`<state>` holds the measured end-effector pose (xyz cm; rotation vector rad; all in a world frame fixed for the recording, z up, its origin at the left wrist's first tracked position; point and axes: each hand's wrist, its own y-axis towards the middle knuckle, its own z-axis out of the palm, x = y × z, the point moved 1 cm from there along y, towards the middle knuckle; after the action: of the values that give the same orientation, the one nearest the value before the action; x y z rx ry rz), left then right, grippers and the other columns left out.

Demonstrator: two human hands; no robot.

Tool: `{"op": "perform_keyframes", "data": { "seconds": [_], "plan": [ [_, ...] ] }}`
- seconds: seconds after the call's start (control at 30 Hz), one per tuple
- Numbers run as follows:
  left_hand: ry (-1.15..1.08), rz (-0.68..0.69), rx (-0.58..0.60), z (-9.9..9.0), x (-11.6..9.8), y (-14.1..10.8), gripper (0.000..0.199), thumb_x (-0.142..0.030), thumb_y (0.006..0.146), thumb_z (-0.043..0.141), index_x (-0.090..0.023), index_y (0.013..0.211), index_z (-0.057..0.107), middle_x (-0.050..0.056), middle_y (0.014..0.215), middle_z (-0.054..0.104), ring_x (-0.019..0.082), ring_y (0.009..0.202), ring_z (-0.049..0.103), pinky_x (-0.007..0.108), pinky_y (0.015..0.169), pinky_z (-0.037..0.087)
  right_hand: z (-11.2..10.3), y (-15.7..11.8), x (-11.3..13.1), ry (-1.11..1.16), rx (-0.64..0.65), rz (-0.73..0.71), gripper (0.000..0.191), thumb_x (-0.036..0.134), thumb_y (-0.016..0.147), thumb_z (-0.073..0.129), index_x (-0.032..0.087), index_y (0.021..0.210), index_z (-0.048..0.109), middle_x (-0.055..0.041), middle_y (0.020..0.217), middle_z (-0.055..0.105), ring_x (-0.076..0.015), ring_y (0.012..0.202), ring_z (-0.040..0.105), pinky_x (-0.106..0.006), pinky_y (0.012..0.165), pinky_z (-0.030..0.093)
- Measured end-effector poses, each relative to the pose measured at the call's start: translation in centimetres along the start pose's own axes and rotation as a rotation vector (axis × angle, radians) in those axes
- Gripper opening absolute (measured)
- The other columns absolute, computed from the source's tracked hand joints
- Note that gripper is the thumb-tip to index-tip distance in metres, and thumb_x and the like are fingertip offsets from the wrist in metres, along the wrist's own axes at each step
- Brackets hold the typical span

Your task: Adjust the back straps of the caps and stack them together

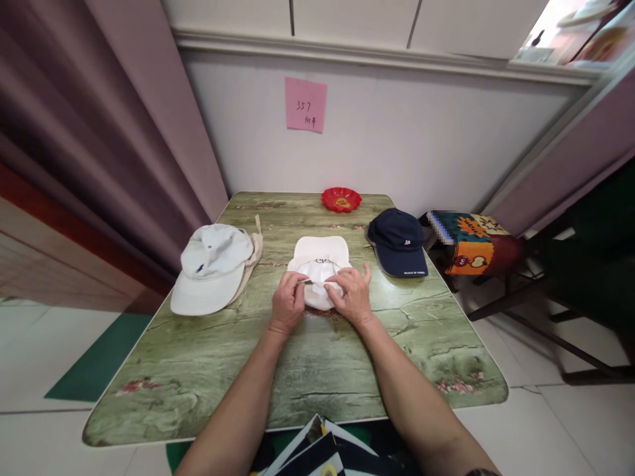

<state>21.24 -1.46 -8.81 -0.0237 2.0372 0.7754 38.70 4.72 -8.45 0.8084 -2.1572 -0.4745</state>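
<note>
A white baseball cap (321,248) with dark lettering lies at the middle of the table, its brim pointing away from me and its open side toward me. My left hand (288,301) pinches the near edge of the cap on the left. On the right, my right hand (353,294) grips the same edge, thumb and fingers closed on a thin strap or band between the hands. To the left sits another white cap (215,254) with a small dark logo, resting over a beige one (255,248). A navy cap (397,238) lies to the right.
A red scalloped dish (342,199) stands at the back of the green wood-patterned table (327,396). A pink note (305,104) is stuck on the wall behind. Purple curtain (114,99) hangs at left; a stool with a colourful cover (471,244) stands at right.
</note>
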Motion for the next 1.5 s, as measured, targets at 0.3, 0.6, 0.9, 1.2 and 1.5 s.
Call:
{"op": "perform_keyframes", "data": {
  "seconds": [0.3, 0.6, 0.9, 1.2, 1.5],
  "plan": [
    [-0.029, -0.044, -0.06, -2.2, 2.5, 0.8, 0.014, -0.02, 0.087, 0.047, -0.021, 0.085, 0.061, 0.005, 0.086, 0.06, 0.022, 0.084, 0.057, 0.033, 0.082, 0.043, -0.7, 0.7, -2.8, 0.06, -0.084, 0.169, 0.028, 0.036, 0.095, 0.046, 0.022, 0.077, 0.062, -0.003, 0.091, 0.07, -0.0208, 0.099, 0.061, -0.05, 0.115, 0.015],
    [0.033, 0.021, 0.026, -1.7, 0.8, 0.6, 0.015, -0.025, 0.09, 0.051, -0.021, 0.085, 0.065, 0.004, 0.082, 0.062, 0.019, 0.078, 0.058, 0.029, 0.074, 0.043, 0.2, 0.1, -0.5, 0.015, 0.048, -0.045, 0.02, 0.034, 0.094, 0.054, 0.026, 0.082, 0.068, -0.0004, 0.084, 0.071, -0.0214, 0.104, 0.06, -0.051, 0.118, 0.003],
    [0.082, 0.043, 0.081, -1.8, 0.7, 1.0, 0.025, -0.028, 0.094, 0.047, -0.02, 0.07, 0.053, 0.001, 0.071, 0.053, 0.016, 0.071, 0.052, 0.028, 0.069, 0.039, 1.1, 0.1, -1.3, -0.133, 0.042, -0.074, 0.024, 0.028, 0.098, 0.045, 0.021, 0.082, 0.062, -0.0026, 0.087, 0.068, -0.0201, 0.103, 0.057, -0.05, 0.118, 0.006],
    [0.14, 0.056, 0.157, -1.6, 1.2, 0.7, 0.025, -0.032, 0.095, 0.048, -0.02, 0.073, 0.055, 0.0, 0.073, 0.054, 0.014, 0.066, 0.052, 0.027, 0.066, 0.04, 2.1, -0.4, -1.5, -0.085, -0.039, -0.028, 0.034, 0.028, 0.098, 0.041, 0.021, 0.069, 0.058, -0.0014, 0.073, 0.064, -0.0181, 0.09, 0.059, -0.044, 0.112, 0.02],
    [0.065, 0.09, 0.239, -1.2, 1.9, 0.9, 0.019, -0.038, 0.085, 0.066, -0.018, 0.083, 0.066, 0.002, 0.082, 0.06, 0.013, 0.065, 0.052, 0.026, 0.064, 0.043, 1.2, -0.4, -0.6, -0.075, -0.016, -0.074, 0.03, 0.052, 0.086, 0.064, 0.024, 0.077, 0.063, -0.0003, 0.076, 0.067, -0.0204, 0.088, 0.058, -0.049, 0.115, 0.012]
  ]
}}
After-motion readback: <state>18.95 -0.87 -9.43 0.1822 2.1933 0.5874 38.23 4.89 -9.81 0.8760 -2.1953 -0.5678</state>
